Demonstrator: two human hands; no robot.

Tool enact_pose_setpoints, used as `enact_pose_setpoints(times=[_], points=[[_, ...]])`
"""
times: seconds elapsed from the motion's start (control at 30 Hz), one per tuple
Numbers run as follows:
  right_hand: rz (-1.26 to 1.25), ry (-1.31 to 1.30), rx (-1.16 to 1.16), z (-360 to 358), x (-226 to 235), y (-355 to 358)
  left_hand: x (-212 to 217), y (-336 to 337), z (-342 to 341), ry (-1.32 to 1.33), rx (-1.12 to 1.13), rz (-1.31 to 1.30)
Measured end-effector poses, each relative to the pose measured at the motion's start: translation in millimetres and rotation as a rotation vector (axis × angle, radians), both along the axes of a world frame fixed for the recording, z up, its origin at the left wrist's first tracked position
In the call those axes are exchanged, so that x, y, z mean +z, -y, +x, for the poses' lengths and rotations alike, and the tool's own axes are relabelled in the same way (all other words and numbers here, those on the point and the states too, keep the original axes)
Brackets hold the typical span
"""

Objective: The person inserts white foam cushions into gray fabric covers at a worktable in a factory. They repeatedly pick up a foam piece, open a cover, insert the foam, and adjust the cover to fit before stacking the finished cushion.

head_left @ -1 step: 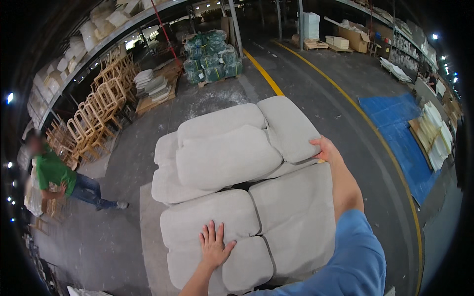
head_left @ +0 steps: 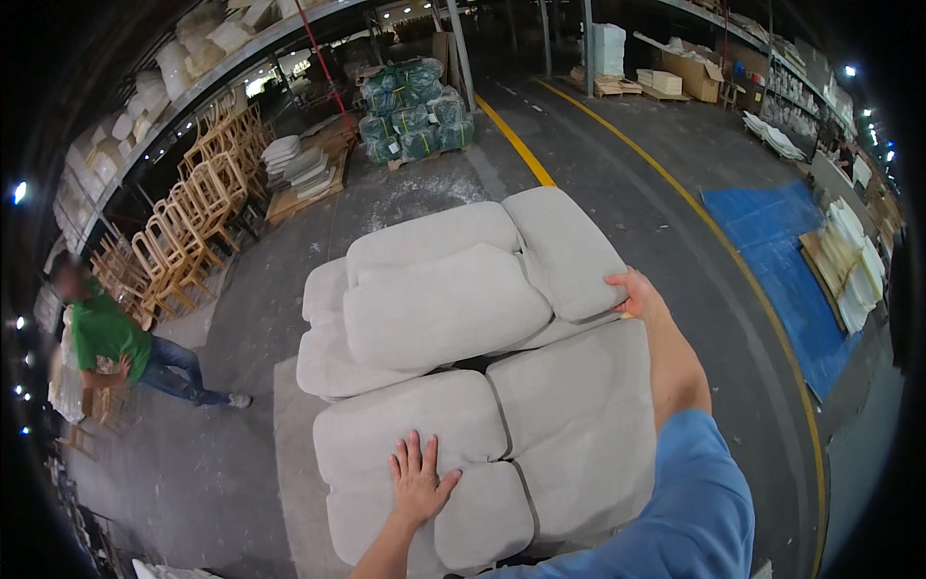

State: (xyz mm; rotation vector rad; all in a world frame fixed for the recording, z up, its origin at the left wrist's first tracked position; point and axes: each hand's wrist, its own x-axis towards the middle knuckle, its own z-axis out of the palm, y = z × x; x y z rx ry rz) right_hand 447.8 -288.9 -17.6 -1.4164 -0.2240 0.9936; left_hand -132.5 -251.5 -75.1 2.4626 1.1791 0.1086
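A light grey upholstered sofa (head_left: 444,309) with thick padded cushions fills the middle of the view, seen from above on the concrete floor. My left hand (head_left: 420,482) lies flat on the near cushion (head_left: 405,425), fingers spread, holding nothing. My right hand (head_left: 632,289) reaches out along the sofa's right side. Its fingers curl around the edge of the far right arm cushion (head_left: 564,251). My right arm wears a blue sleeve (head_left: 694,502).
A person in a green shirt (head_left: 106,338) bends over at the left. Stacked wooden chair frames (head_left: 193,212) and racks line the left wall. Green wrapped bundles (head_left: 415,111) stand on a pallet behind. Yellow floor lines (head_left: 714,232), a blue mat (head_left: 772,232) and stacked pale panels (head_left: 854,265) lie to the right.
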Motion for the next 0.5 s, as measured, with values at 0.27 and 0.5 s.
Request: enact_pose_setpoints(times=[0.27, 0.5], points=[[-0.487, 0.387, 0.106, -6.9, 20.7, -2.9, 7.7, -0.4, 1.5, -0.094, -0.014, -0.044], [-0.65, 1.474, 0.161, -90.4, 11.8, 6.7, 9.8, -6.9, 9.3, -0.013, -0.02, 0.003]])
